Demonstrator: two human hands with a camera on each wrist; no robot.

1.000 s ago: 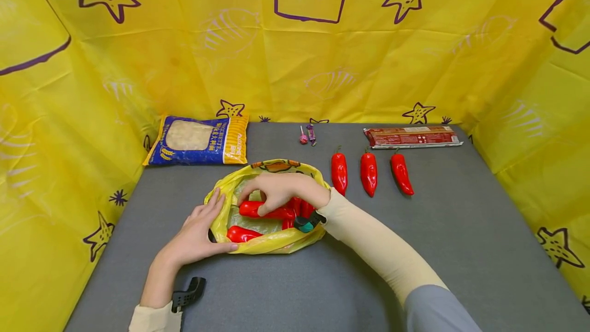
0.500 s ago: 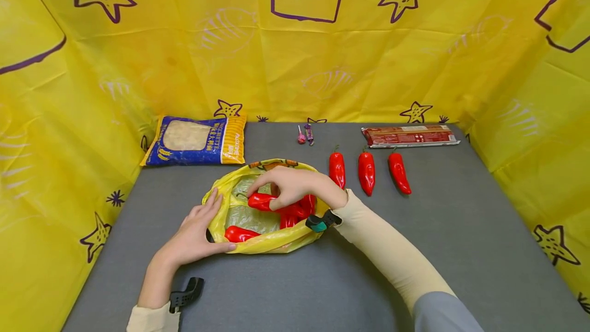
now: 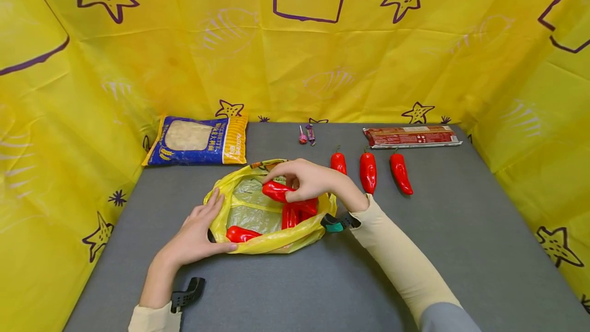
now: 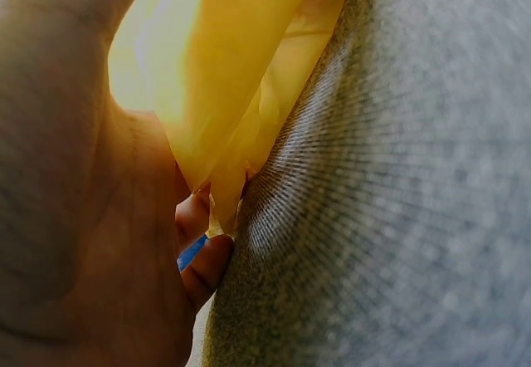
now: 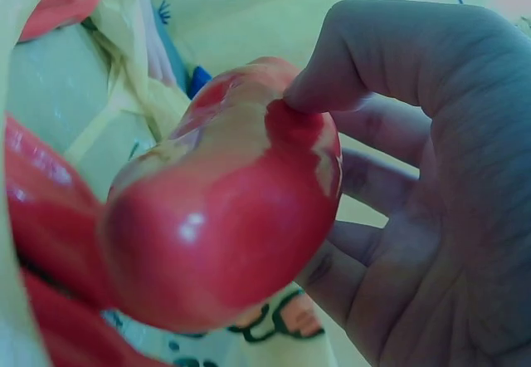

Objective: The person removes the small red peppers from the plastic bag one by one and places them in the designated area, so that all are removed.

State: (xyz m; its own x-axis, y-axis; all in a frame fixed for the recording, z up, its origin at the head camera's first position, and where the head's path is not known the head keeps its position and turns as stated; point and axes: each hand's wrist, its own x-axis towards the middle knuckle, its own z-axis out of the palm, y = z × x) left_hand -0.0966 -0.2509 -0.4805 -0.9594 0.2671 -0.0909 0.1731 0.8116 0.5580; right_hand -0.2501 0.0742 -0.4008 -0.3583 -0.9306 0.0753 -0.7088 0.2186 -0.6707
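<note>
A yellow plastic bag (image 3: pixel 276 243) lies with its mouth held wide, facing up. My right hand (image 3: pixel 313 181) pinches a red pepper (image 3: pixel 275 191) between thumb and fingers, over the right part of the bag's mouth. The right wrist view shows the held pepper (image 5: pixel 224 217) large and glossy, with other red peppers (image 5: pixel 50 209) beside it. Inside the bag, more peppers (image 3: pixel 290 216) lie at the right and one pepper (image 3: pixel 241 234) at the near left. My left hand (image 3: pixel 195 232) rests along the bag's left rim, fingers spread and thumb on the near edge.
Three red peppers stand in a row right of the bag, the middle pepper (image 3: pixel 368 170) among them. Behind are a blue and yellow pasta packet (image 3: pixel 198 140), a lollipop (image 3: pixel 302 136), a purple-wrapped sweet (image 3: pixel 311 135) and a long red packet (image 3: pixel 412 137). Yellow cloth (image 3: pixel 295 65) encloses the grey table (image 3: pixel 461 219).
My right hand has moved right and slightly back, carrying the pepper from the bag's middle toward its right side. My left hand has stayed at the rim.
</note>
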